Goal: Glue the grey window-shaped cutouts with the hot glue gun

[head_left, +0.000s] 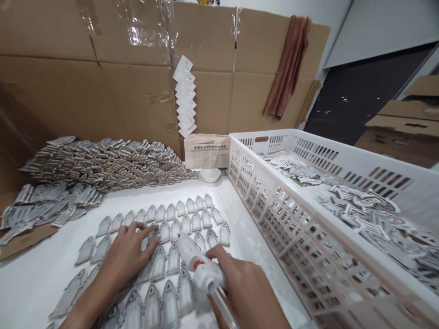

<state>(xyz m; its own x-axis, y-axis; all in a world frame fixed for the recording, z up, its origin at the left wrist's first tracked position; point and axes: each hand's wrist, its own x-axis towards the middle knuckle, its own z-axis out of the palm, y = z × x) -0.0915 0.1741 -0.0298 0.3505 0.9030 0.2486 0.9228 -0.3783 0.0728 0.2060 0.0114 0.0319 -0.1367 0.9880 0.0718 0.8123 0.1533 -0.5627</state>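
While pressing flat on the rows of arch-shaped cutouts (178, 224), left hand (128, 253) open, gripping nothing; right hand (245, 285) closed around white glue gun (200, 267), nozzle over the rows. White crate (284, 201) crowding the right; stacked cutouts (103, 162), small bowl (210, 174), cardboard wall (103, 87) behind.

Left hand (128, 249) flat, right hand (245, 285) clenched

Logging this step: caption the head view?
Right hand grips glue gun; left hand presses arch cutouts.
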